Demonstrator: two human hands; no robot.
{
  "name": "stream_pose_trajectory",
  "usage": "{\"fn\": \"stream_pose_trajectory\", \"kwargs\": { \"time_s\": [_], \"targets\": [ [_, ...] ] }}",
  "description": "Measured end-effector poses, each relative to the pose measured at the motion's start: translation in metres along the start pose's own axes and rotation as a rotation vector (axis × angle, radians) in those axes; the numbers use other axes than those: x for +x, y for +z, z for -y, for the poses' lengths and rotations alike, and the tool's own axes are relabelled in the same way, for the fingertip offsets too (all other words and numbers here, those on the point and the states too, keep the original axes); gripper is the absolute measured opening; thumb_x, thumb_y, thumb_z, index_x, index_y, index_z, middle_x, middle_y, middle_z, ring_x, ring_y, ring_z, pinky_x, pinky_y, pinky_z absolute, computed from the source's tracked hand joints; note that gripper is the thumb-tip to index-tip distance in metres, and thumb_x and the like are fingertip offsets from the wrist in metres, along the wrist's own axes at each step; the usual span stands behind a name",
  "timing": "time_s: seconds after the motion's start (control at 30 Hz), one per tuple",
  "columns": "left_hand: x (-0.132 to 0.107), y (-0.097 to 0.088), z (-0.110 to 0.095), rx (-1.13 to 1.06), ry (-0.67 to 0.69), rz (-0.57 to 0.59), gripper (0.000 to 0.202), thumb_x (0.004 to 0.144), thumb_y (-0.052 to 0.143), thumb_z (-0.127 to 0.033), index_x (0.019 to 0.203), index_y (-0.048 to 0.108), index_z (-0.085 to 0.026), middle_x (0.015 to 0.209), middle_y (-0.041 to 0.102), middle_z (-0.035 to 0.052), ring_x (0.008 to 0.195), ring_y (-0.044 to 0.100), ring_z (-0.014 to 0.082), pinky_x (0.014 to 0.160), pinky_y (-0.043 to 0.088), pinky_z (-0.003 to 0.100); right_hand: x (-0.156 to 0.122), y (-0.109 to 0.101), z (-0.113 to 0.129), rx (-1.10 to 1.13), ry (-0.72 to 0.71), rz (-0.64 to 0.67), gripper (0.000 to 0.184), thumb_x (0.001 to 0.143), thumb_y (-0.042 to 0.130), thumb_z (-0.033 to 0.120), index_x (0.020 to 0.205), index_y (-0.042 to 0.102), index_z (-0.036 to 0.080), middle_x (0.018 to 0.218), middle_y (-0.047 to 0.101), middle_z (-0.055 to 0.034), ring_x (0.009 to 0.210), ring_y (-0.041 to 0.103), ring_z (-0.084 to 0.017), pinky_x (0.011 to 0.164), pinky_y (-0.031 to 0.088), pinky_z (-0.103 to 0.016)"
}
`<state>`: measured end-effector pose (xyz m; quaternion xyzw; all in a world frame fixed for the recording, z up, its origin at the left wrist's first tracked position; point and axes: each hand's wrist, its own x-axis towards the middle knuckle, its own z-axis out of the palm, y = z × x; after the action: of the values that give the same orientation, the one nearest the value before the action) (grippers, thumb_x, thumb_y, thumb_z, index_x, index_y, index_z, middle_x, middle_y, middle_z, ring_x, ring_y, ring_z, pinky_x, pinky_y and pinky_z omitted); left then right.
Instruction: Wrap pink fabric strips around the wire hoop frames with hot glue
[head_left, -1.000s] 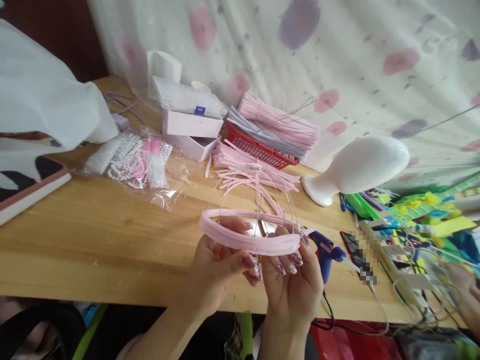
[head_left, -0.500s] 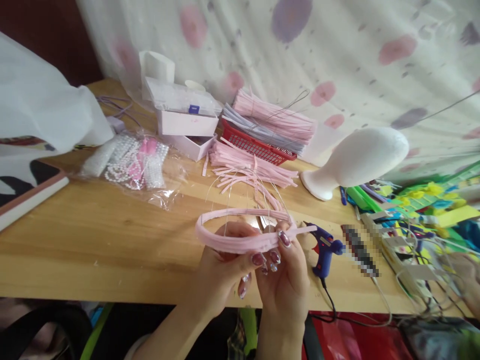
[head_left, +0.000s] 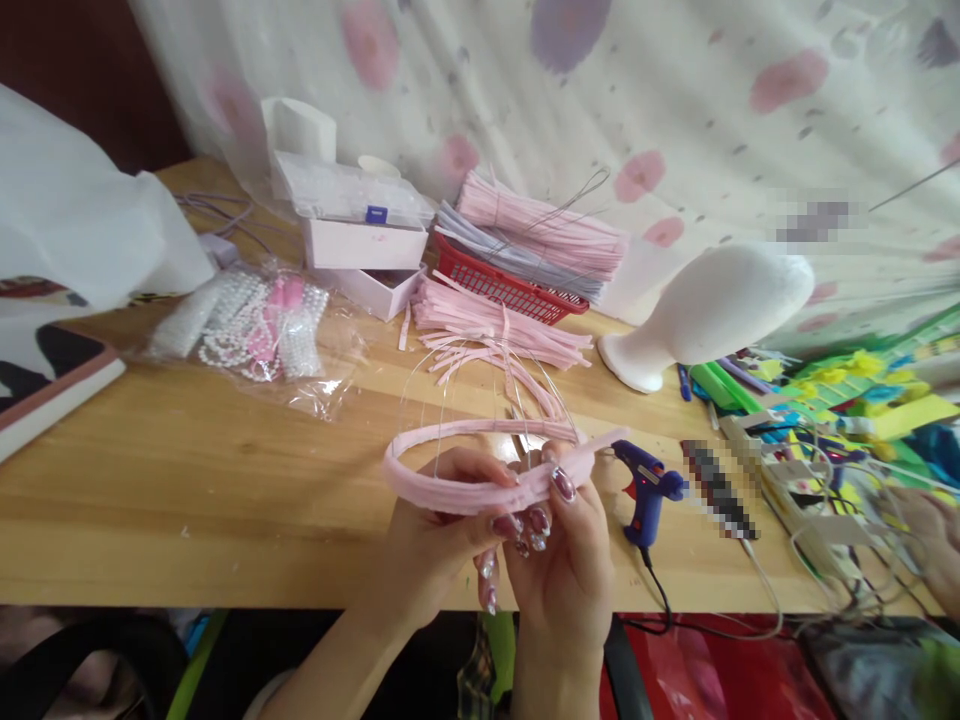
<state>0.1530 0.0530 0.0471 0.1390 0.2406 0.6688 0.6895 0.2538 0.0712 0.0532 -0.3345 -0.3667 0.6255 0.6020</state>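
A pink fuzzy ring with thin wires arching over it, like a wire frame wrapped in chenille stems, is held above the table between both hands. My left hand pinches the ring's near side, thumb in front and fingers behind. Close beside it, my right hand grips the ring at its right end, thumb pressed on the strip. A loose pink strip end sticks out past the right thumb. Some fingertips of both hands overlap under the ring.
Pink stem bundles lie behind the ring, with a red basket beyond. To the right are a blue glue gun, a white foam head and a power strip. Bagged beads lie left. Another person's hand shows far right.
The pink ring has tipped slightly and shifted a little left in the picture. The strip end points more upward. Both hands keep their hold.
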Motion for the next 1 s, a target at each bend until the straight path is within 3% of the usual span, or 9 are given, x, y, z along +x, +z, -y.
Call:
{"fn": "stream_pose_trajectory", "kwargs": {
  "time_s": [0.23,0.43,0.67,1.0],
  "targets": [
    [0.0,-0.001,-0.001,0.027,0.019,-0.016,0.039,0.052,0.099,-0.039,0.078,0.076,-0.02,0.072,0.072,0.0033,0.055,0.063,0.0113,0.034,0.041,0.013,0.0,0.001,0.0,0.044,-0.012,0.061,0.013,0.086,0.079,0.031,0.089,0.07,0.023,0.061,0.055,0.0065,0.051,0.049,-0.005,0.049,0.044,-0.01],
    [-0.004,0.0,-0.004,-0.01,0.012,0.032,0.033,0.059,0.097,-0.034,0.078,0.074,-0.021,0.06,0.066,-0.0052,0.04,0.049,0.0031,0.032,0.038,0.011,0.0,-0.001,-0.002,0.02,-0.021,0.084,0.013,0.088,0.076,0.031,0.089,0.067,0.022,0.061,0.054,0.0063,0.05,0.048,-0.005,0.049,0.045,-0.01],
    [0.0,-0.014,0.0,0.038,0.01,0.153,0.029,0.067,0.093,-0.039,0.081,0.074,-0.021,0.043,0.049,-0.0101,0.033,0.044,0.0043,0.033,0.041,0.013,0.0,0.003,-0.003,0.083,0.031,0.107,0.013,0.087,0.077,0.033,0.091,0.07,0.022,0.061,0.053,0.0065,0.05,0.047,-0.005,0.051,0.047,-0.01],
    [-0.004,-0.005,-0.006,0.053,-0.026,0.027,0.04,0.06,0.096,-0.043,0.081,0.074,-0.019,0.06,0.066,-0.0048,0.033,0.04,0.0016,0.029,0.039,0.013,0.0,0.003,-0.004,0.124,0.086,0.13,0.013,0.086,0.078,0.034,0.089,0.072,0.023,0.061,0.047,0.0063,0.05,0.042,-0.004,0.046,0.04,-0.008]
  ]
}}
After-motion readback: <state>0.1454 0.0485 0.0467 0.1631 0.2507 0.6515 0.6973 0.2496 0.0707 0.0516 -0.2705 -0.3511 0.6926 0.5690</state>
